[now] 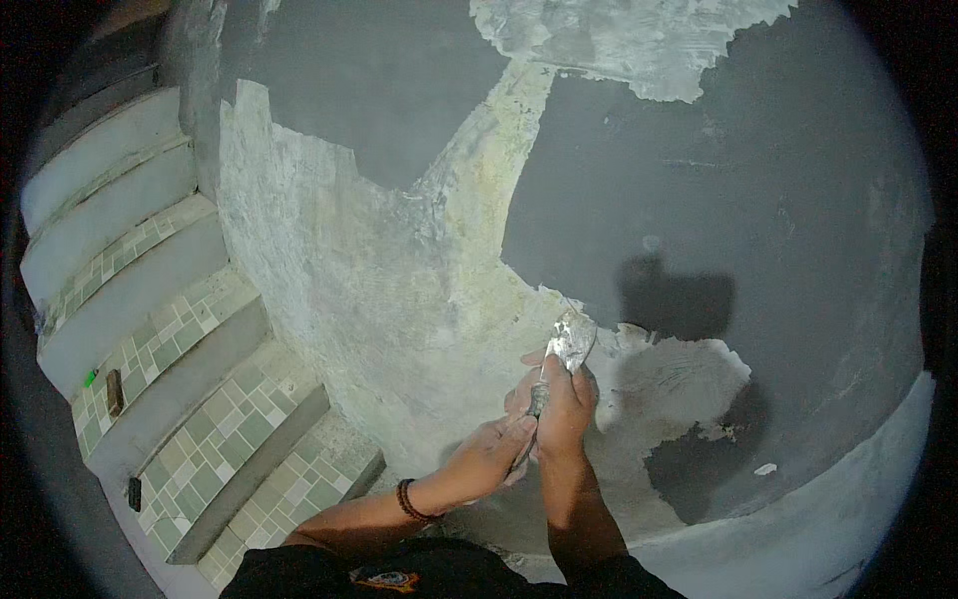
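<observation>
A scraper (574, 340) with a broad metal blade and a dark handle is held against the wall (379, 260). My left hand (491, 451), with a beaded bracelet (409, 499) at the wrist, is closed around the lower end of the handle. Higher up, my right hand (566, 404) grips the tool near the base of the blade; its fingertips are partly hidden. The blade meets the ragged border between the dark grey paint (599, 200) and the pale bare surface. Whitish flakes or residue cling to the blade.
Stairs with green and white tile (225, 419) run along the left. A brown block (115, 392), a small green item (91, 378) and a black object (135, 493) rest on the steps. A paint flake (765, 468) shows at lower right, above a pale ledge (798, 539).
</observation>
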Tool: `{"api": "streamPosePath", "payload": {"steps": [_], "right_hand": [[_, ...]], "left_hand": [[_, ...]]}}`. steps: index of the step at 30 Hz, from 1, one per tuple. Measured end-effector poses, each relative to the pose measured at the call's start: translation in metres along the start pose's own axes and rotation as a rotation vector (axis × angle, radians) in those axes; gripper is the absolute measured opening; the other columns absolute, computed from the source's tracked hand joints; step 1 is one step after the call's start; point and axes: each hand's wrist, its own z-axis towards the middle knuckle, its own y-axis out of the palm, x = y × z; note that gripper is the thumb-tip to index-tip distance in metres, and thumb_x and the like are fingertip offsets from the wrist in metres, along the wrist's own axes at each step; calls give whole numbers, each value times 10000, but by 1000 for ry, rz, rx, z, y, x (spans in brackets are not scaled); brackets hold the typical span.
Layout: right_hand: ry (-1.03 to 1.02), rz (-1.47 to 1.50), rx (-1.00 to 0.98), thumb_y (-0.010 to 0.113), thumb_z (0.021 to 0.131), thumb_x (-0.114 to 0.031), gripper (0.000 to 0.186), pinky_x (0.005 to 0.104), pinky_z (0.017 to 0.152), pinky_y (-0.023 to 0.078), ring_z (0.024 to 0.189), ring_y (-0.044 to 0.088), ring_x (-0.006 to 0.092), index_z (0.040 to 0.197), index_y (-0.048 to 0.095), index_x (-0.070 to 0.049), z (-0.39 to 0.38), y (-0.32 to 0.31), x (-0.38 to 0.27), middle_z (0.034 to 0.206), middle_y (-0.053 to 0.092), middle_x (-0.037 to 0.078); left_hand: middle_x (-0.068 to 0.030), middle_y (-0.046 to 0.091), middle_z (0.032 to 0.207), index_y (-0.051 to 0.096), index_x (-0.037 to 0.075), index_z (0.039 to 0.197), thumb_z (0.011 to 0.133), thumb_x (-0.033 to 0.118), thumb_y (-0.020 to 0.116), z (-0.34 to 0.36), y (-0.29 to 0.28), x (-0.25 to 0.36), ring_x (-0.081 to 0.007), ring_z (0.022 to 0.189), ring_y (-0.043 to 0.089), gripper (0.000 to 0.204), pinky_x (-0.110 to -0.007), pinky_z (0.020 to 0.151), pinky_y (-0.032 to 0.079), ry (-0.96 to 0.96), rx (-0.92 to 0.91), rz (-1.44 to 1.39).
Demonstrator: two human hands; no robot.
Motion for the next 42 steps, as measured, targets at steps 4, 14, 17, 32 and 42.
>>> {"api": "streamPosePath", "payload": {"steps": [4, 14, 17, 32, 42], "right_hand": [[58, 58, -51, 493, 995, -196, 241, 332, 439, 444, 424, 478, 153, 947, 599, 15, 0, -5, 1, 549, 498, 36], [120, -91, 88, 474, 1004, -214, 270, 319, 419, 423, 430, 487, 159, 968, 599, 22, -1, -14, 2, 552, 504, 51], [-17, -58, -23, 469, 1002, -207, 280, 331, 422, 426, 428, 482, 167, 972, 597, 40, 1, -15, -4, 554, 504, 55], [40, 36, -34, 475, 1004, -206, 256, 327, 407, 426, 397, 460, 158, 945, 601, 9, -3, -28, -9, 527, 497, 46], [37, -132, 12, 460, 1014, -232, 268, 324, 414, 426, 416, 482, 166, 992, 583, 6, 2, -44, 5, 550, 514, 49]], "left_hand": [[17, 463, 644, 548, 57, 925, 1066, 405, 409, 3, 4, -1, -92, 508, 418, 401, -269, 468, 336, -273, -9, 93], [3, 466, 641, 557, 44, 925, 1057, 433, 422, 6, 9, -8, -104, 589, 458, 433, -275, 522, 379, 136, -22, 395], [12, 477, 661, 547, 42, 940, 1066, 403, 407, 9, 11, -7, -100, 567, 446, 408, -275, 511, 373, 20, -29, 168], [9, 439, 636, 544, 60, 912, 1064, 455, 380, 6, 26, -5, -99, 522, 417, 454, -272, 477, 343, -157, -44, 153], [23, 480, 626, 559, 50, 923, 1073, 430, 372, 5, 30, -6, -90, 523, 430, 449, -270, 488, 356, -236, -56, 212]]}}
